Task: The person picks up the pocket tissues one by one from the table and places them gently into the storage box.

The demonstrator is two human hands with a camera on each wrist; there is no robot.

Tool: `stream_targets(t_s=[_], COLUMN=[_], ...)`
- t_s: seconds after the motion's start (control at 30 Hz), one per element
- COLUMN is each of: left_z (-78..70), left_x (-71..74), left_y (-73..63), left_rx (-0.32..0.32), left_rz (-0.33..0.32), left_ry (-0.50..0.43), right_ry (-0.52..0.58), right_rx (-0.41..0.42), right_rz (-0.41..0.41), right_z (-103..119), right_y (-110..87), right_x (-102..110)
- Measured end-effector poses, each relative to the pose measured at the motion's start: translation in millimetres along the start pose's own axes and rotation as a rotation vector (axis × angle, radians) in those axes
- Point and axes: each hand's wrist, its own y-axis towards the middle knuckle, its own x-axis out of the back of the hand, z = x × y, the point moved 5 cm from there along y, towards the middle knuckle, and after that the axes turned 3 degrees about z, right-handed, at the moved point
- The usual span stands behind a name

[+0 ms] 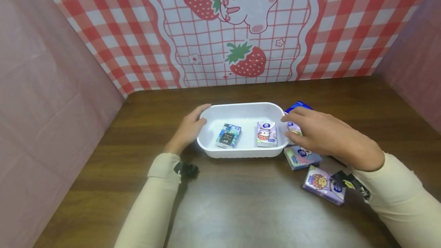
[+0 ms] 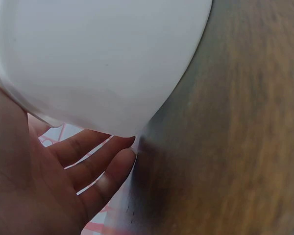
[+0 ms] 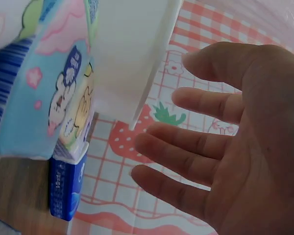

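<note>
A white plastic tub (image 1: 241, 152) sits on the table. Inside it lie a blue-green tissue pack (image 1: 229, 135) with a dark label, on the left, and a purple cartoon tissue pack (image 1: 267, 134), on the right. My left hand (image 1: 186, 131) holds the tub's left end, thumb over the rim and fingers along the outer wall (image 2: 103, 63). At the opposite end, my right hand (image 1: 320, 131) hovers by the rim. The right wrist view shows its fingers (image 3: 186, 152) extended and spread, with nothing between them.
Right of the tub, partly under my right hand, are a blue pack (image 1: 299, 106), a purple pack (image 1: 294, 128) and a pastel pack (image 1: 301, 157). Another purple pack (image 1: 324, 185) lies nearer, by my right wrist. A checked strawberry cloth (image 1: 165, 41) hangs behind the wooden table (image 1: 234, 206).
</note>
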Motion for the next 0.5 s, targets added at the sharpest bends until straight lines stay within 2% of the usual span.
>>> stream_targets(t_s=[0.5], left_z=[0.9], left_x=[0.0], left_y=[-0.6], left_rx=[0.016], left_rz=[0.009], left_ry=[-0.005], right_ry=[-0.027], right_rx=[-0.087], right_rz=[0.119], right_z=[-7.1], right_y=[-1.4], right_x=[-4.0])
